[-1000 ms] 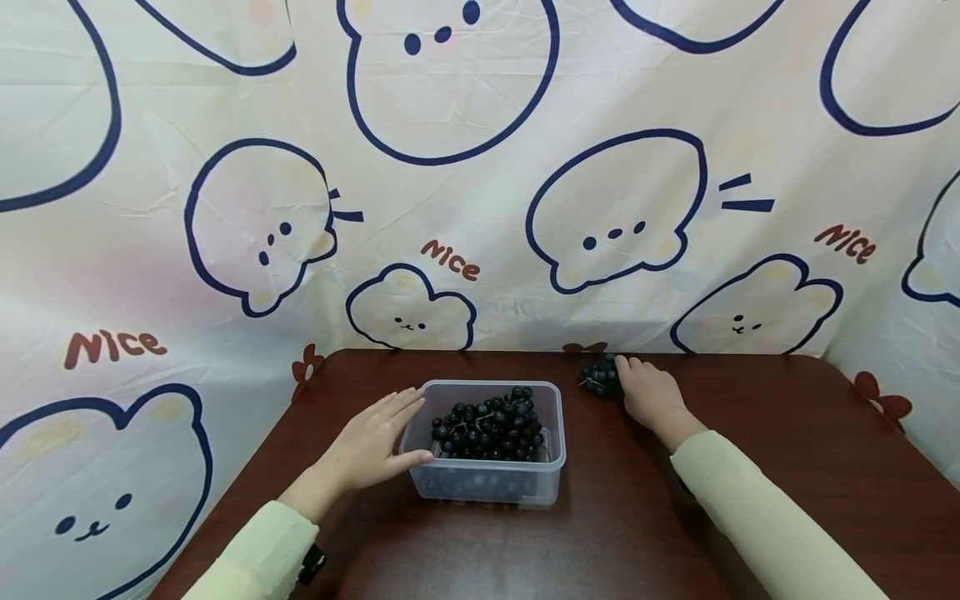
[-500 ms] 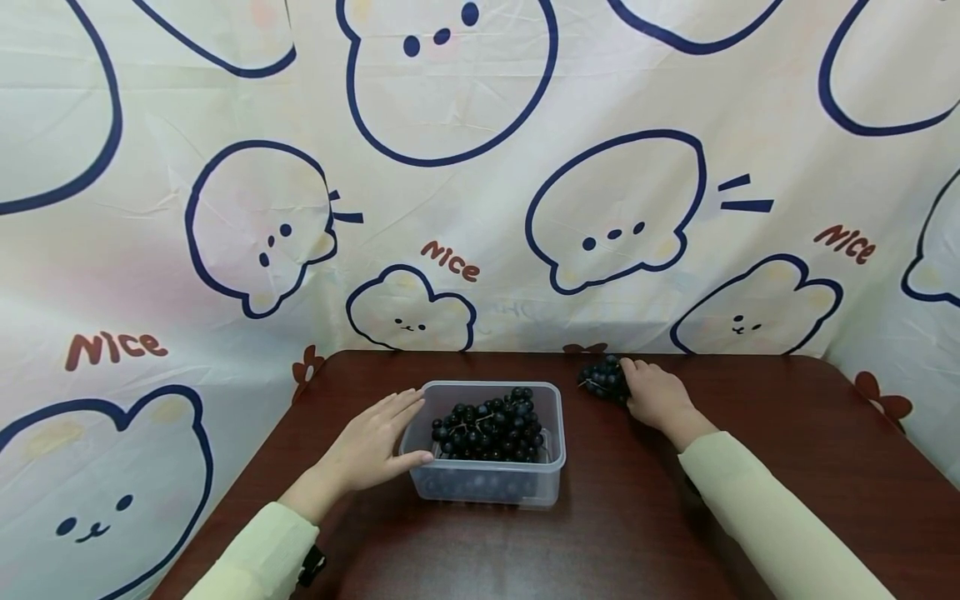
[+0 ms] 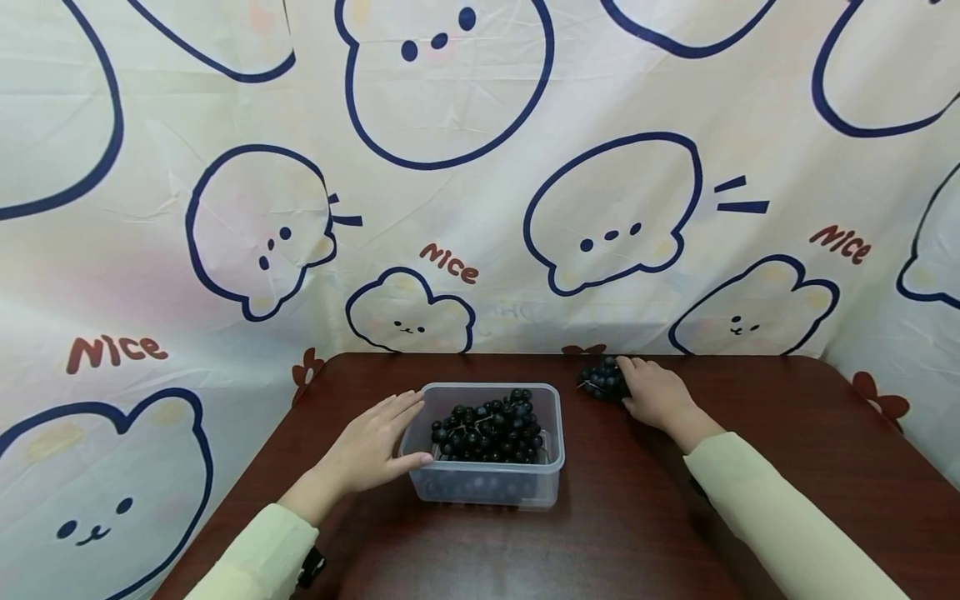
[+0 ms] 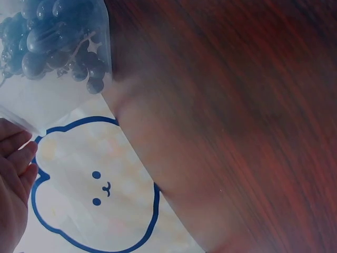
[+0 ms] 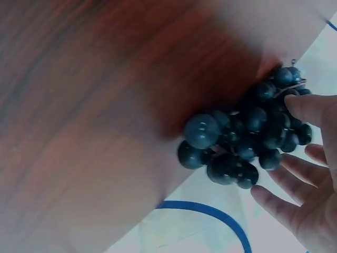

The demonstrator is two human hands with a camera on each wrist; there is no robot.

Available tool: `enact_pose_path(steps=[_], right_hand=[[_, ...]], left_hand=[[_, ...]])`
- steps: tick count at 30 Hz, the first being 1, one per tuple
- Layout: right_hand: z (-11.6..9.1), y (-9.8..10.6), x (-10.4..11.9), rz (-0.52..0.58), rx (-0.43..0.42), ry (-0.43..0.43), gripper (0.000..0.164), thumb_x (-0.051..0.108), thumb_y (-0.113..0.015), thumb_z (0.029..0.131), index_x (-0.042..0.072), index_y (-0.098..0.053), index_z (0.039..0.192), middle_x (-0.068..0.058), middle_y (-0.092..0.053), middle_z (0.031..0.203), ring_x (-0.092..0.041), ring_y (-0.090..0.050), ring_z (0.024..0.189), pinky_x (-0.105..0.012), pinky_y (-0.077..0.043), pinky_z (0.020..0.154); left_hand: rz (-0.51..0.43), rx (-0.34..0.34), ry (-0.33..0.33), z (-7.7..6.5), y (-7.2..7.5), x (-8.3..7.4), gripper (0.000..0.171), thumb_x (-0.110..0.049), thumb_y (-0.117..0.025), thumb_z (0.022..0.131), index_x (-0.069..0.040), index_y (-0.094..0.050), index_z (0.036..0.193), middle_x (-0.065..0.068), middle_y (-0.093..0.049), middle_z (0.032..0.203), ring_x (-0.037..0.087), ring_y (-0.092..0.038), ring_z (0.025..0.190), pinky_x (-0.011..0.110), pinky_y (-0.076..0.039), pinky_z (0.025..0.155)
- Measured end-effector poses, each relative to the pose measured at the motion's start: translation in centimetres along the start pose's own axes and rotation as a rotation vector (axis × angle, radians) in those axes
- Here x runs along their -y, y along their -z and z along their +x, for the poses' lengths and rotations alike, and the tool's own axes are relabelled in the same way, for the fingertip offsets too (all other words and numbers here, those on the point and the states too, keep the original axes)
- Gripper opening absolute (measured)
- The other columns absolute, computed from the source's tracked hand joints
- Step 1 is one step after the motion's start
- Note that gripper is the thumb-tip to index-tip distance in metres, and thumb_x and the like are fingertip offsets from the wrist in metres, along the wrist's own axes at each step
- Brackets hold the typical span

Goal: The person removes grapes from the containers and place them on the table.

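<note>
A clear plastic container [image 3: 487, 483] stands mid-table with a bunch of dark grapes [image 3: 487, 429] inside. My left hand [image 3: 375, 442] rests against its left side, fingers extended and thumb at the near rim. In the left wrist view, the fingertips [image 4: 26, 153] lie beside the container's wall. Toward the table's far edge, a smaller bunch of dark grapes [image 3: 602, 379] lies on the wood. My right hand [image 3: 656, 396] reaches to its right side. The right wrist view has the thumb over the grapes [image 5: 247, 137], the other fingers loosely spread along them.
The dark brown wooden table [image 3: 480, 550] carries everything. A white cloth [image 3: 487, 192] with blue bear outlines hangs behind it and along both sides, close to the table's far edge.
My right hand has drawn slightly right and nearer, uncovering more of the smaller bunch, then its fingers come back a little over it. The left hand and the container stay put.
</note>
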State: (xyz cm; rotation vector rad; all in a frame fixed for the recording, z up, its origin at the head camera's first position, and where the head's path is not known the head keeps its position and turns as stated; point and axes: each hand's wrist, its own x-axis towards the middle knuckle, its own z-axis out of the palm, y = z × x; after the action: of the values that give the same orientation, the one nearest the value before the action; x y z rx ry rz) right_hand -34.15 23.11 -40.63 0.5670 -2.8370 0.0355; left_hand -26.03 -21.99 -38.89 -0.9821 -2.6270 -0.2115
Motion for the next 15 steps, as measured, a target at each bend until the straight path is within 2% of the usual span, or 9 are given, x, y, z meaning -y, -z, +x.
enact_pose_path(steps=[9,15], right_hand=[[0.1,2.0,0.9,0.001,-0.067,0.036,0.063,0.016,-0.074,0.085,-0.008,-0.045,0.135,-0.027,-0.056,0.126,-0.042,-0.057,0.111,-0.053,-0.051,0.083],[0.1,3.5,1.9,0.011,-0.180,0.111,0.063,0.017,-0.077,0.084,-0.007,-0.046,0.134,-0.025,-0.059,0.121,-0.039,-0.060,0.105,-0.049,-0.053,0.078]], left_hand=[[-0.007,0.000,-0.001,0.1,0.0,0.0,0.079,-0.058,-0.058,0.089,0.003,-0.051,0.138,0.015,-0.044,0.147,0.032,-0.039,0.136,0.048,-0.030,0.111],[-0.003,0.003,0.000,0.1,0.0,0.0,0.079,-0.059,-0.058,0.089,0.003,-0.051,0.138,0.015,-0.044,0.147,0.031,-0.038,0.137,0.047,-0.029,0.111]])
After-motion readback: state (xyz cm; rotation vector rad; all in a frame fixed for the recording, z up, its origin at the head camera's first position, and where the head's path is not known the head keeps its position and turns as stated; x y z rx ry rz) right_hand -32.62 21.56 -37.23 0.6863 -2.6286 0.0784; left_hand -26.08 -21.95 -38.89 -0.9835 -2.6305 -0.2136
